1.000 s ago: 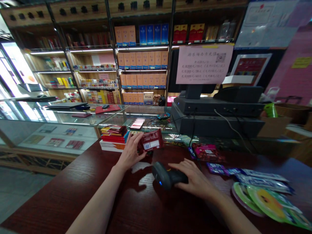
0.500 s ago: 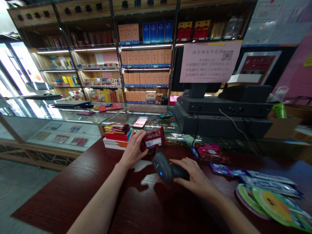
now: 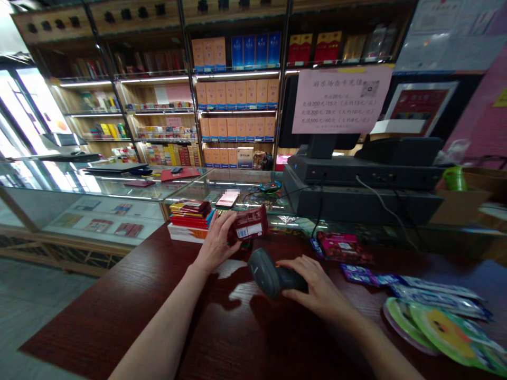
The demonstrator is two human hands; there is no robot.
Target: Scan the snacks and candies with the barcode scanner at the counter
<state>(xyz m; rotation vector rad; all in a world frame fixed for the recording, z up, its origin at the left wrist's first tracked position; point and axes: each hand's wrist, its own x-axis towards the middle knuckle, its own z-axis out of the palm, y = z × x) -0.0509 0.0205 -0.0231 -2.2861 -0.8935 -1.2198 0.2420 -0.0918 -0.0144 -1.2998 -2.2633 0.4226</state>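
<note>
In my left hand is a dark red snack packet, held up above the counter with its white label and barcode turned toward me. My right hand is wrapped round the handle of a dark grey barcode scanner. The scanner's head points left, below and apart from the packet. Just left of my left hand stands a stack of boxes and packets, red and yellow on top, white at the bottom. My right fingers partly hide the scanner's handle.
On the brown counter at right lie a pink-and-brown packet, purple packets, blue-white packets and green round packs. Behind them stands a cash-register terminal with cables. A phone lies on the glass case.
Both hands, the packet and the scanner stay practically in place. The blue light on the scanner's head no longer shows.
</note>
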